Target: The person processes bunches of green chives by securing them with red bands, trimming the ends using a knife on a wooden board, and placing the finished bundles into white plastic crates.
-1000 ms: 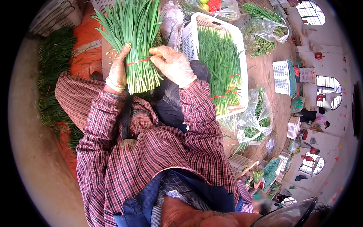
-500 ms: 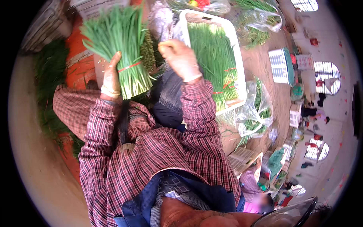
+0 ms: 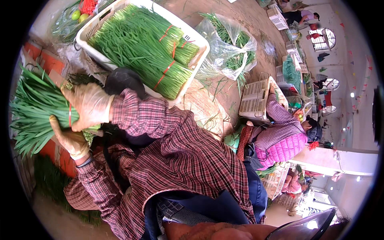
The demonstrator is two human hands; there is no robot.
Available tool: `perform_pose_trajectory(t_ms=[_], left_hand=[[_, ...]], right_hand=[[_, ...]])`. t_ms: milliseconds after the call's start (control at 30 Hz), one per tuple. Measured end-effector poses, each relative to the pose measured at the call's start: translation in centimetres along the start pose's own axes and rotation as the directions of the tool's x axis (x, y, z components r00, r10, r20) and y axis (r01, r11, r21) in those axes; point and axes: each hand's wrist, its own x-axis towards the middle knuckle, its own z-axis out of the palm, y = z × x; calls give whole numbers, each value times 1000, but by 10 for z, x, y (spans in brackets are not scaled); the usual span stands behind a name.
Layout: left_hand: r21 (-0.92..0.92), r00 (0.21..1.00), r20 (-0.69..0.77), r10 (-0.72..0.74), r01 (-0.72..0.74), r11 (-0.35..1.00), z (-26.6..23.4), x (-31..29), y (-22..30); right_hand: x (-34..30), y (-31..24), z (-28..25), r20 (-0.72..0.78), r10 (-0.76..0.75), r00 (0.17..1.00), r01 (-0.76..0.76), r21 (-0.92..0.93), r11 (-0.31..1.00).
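Observation:
A banded bundle of green garlic chives [image 3: 42,110] lies between my hands at the far left, leaf tips to the left. A red band [image 3: 70,115] circles it near its pale cut ends. My right hand [image 3: 91,104], in a thin translucent glove, grips it from above, beside the band. From below, my left hand [image 3: 69,138], gloved too, holds it with the thumb along the leaves; its other fingers are partly hidden. Just beyond stands a white plastic crate [image 3: 203,51] holding several more banded chive bundles [image 3: 140,46].
Right of the crate lies a clear plastic bag [image 3: 236,60] of loose greens. Another person in a pink vest [image 3: 280,140] sits at the right, reaching into a pale crate [image 3: 253,98]. A dark heap of greens [image 3: 46,176] lies at the lower left.
My view has turned to the right. The chive bundle has tipped from upright to lying sideways. My right hand, earlier apart and raised, now grips the bundle along with my left.

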Motion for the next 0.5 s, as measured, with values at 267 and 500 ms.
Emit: perform_pose_trajectory(t_ms=[267,500], left_hand=[[31,947,320,-21,12,999,66,78,2],[90,951,122,-285,276,957,-61,71,-10]], right_hand=[[-32,102,-133,-347,-6,938,-124,-351,928],[-123,241,-138,-22,720,693,-642,-472,604]])
